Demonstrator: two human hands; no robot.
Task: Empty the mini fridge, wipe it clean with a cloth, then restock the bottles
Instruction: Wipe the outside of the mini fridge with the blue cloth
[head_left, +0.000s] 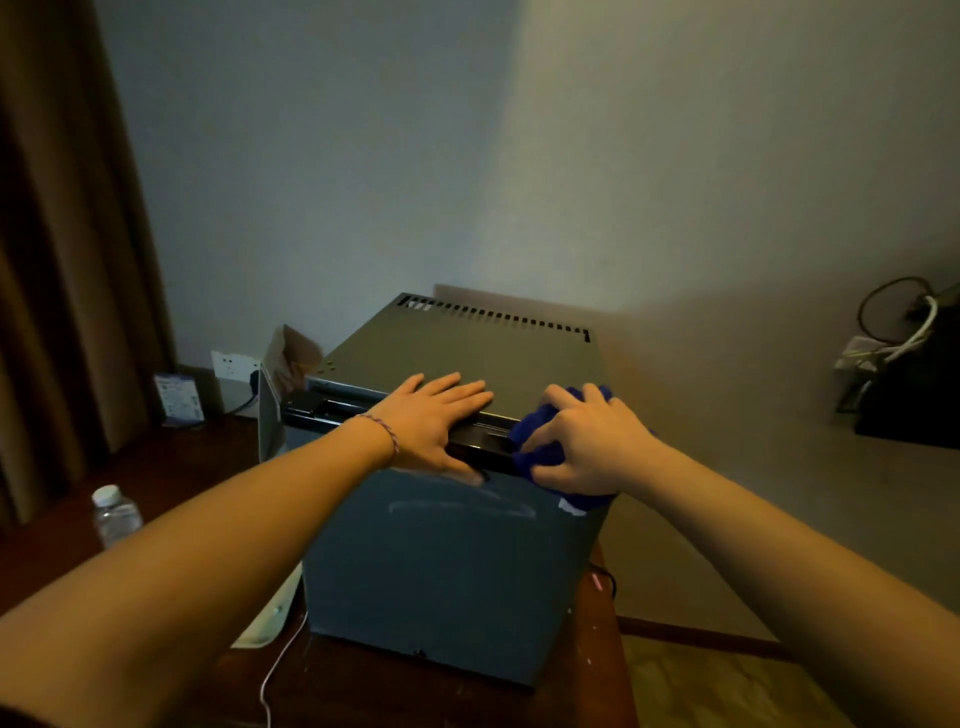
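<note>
Currently, far left: one bottle (116, 514) stands on the dark table (171, 467), well apart from the fridge (447, 561). No other bottles in view. Judgement: emptying is at least partly done; whether the inside is empty cannot be told, since the door (441, 571) looks closed and hides it.

Centre: left hand (434, 423) lies flat on the fridge top at the front edge, fingers straight and spread, holding nothing; likely bracing.

Right: right hand (587, 441) grips a bunched blue cloth (540, 447), fingers curled over it, pressing it on the top front right corner.

Judgement: wiping stage, outside surfaces. Faint streaks show on the door. Restocking not yet begun.
</note>
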